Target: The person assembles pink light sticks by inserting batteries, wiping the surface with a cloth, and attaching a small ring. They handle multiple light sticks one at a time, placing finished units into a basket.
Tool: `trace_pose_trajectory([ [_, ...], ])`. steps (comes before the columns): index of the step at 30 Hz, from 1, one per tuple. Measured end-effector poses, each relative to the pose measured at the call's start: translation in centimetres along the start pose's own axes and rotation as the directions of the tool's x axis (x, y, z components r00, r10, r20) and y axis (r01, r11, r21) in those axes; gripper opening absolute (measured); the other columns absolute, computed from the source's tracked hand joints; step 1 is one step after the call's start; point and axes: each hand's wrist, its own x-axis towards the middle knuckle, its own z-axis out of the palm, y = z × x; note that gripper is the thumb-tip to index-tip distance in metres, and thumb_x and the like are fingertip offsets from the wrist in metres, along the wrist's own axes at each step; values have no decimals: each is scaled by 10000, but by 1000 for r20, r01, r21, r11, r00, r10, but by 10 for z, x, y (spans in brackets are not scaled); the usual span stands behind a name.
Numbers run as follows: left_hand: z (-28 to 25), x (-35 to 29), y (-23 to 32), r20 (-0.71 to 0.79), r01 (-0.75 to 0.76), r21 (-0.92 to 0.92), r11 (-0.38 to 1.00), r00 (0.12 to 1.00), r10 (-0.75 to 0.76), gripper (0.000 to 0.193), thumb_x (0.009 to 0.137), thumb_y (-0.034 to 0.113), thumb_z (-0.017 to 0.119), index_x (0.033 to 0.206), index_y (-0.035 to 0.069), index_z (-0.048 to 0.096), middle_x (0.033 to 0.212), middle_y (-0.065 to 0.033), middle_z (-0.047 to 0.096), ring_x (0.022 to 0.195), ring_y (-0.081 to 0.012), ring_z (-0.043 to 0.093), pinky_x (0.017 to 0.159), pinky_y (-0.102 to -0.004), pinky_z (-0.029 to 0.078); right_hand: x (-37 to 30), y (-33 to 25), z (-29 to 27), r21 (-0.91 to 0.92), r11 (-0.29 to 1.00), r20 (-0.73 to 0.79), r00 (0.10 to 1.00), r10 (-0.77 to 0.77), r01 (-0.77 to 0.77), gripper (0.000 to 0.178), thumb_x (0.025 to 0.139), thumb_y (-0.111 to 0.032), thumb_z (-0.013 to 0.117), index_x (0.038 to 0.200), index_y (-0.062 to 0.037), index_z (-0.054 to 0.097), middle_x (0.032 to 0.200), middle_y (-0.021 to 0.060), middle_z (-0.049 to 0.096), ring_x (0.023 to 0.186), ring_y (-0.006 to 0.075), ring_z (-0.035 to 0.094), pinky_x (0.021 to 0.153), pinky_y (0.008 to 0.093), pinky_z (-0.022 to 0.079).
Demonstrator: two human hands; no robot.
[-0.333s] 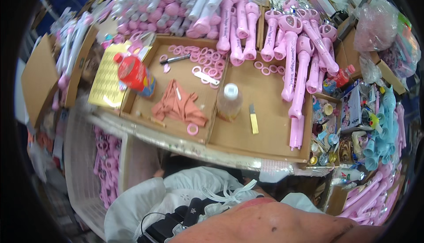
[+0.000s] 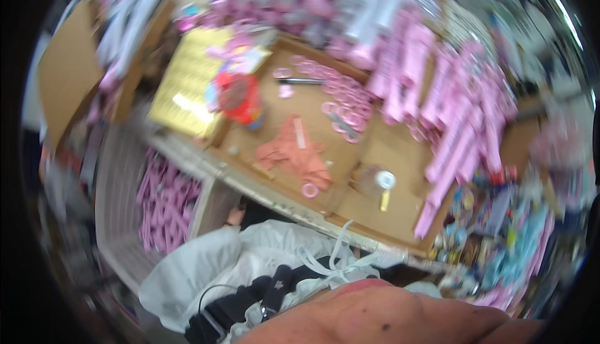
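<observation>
Neither of my hands can be seen. Bare skin (image 2: 375, 313) fills the lower edge, with white ruffled clothing (image 2: 250, 253) and a black strapped device (image 2: 275, 291) beside it. A small patch of skin (image 2: 235, 216) shows under the table edge; I cannot tell what part it is. On the table, shallow cardboard trays (image 2: 400, 222) hold pink rings (image 2: 344, 97), a black pen (image 2: 301, 81), an orange cloth (image 2: 294, 153), a white-capped clear bottle (image 2: 384, 180) and a yellow-handled cutter (image 2: 384, 201). Pink wand toys (image 2: 453, 141) lie along the right tray. The picture is blurred.
A red-wrapped bottle (image 2: 239, 97) stands by a yellow sheet (image 2: 187, 91) at the left. A whitish plastic bin (image 2: 119, 188) below it holds pink parts (image 2: 165, 203). More wand toys in pale wrapping (image 2: 369, 16) are piled behind. Light-blue pieces (image 2: 519, 247) crowd the right side.
The whole view has turned and shifted, with the table tilting down to the right and the picture blurring. The bottle's cap now appears near the cutter. No hand has come into view.
</observation>
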Motion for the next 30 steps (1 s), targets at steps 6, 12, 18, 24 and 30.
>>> trace_pose_trajectory([
  [6, -45, -33, 106, 86, -150, 40, 988, 986, 146, 351, 730, 61, 550, 1069, -10, 608, 1022, -215, 629, 938, -348, 601, 854, -393, 468, 52, -3, -16, -144, 982, -85, 987, -140, 126, 270, 782, -105, 519, 991, 25, 629, 941, 260, 633, 908, 352, 614, 791, 379, 461],
  [12, -189, -94, 186, 172, -881, -157, 447, 421, 890, 212, 855, 193, 621, 1013, 51, 628, 948, -111, 638, 870, -257, 615, 783, -339, 488, 60, 5, -11, -137, 977, -223, 955, -193, 165, 276, 779, -101, 517, 994, 31, 629, 940, 256, 636, 906, 343, 617, 792, 377, 463],
  [18, -368, 26, 202, -558, -333, 616, 714, 456, 694, 421, 818, 269, 610, 1122, -12, 533, 1008, -203, 591, 965, -359, 550, 839, -426, 429, 43, 14, 10, -80, 982, -379, 906, -187, 169, 282, 776, -97, 515, 997, 36, 629, 940, 252, 639, 904, 334, 620, 793, 376, 464],
  [24, -407, 81, 214, -524, 26, 463, 886, 814, 250, 698, 678, 521, 684, 1209, 90, 546, 1238, -151, 544, 1170, -287, 498, 1043, -510, 238, 42, 42, 32, 78, 981, -518, 848, -111, 176, 288, 773, -92, 513, 999, 42, 630, 939, 248, 642, 902, 326, 624, 794, 374, 465],
  [30, -419, 81, 246, -640, -177, 389, 904, 654, 404, 207, 846, 108, 502, 993, 63, 641, 1034, -190, 632, 972, -338, 612, 800, -423, 500, 59, 75, 34, 200, 974, -594, 804, 30, 111, 298, 758, -69, 507, 994, 58, 636, 924, 228, 653, 898, 311, 628, 792, 368, 470],
])
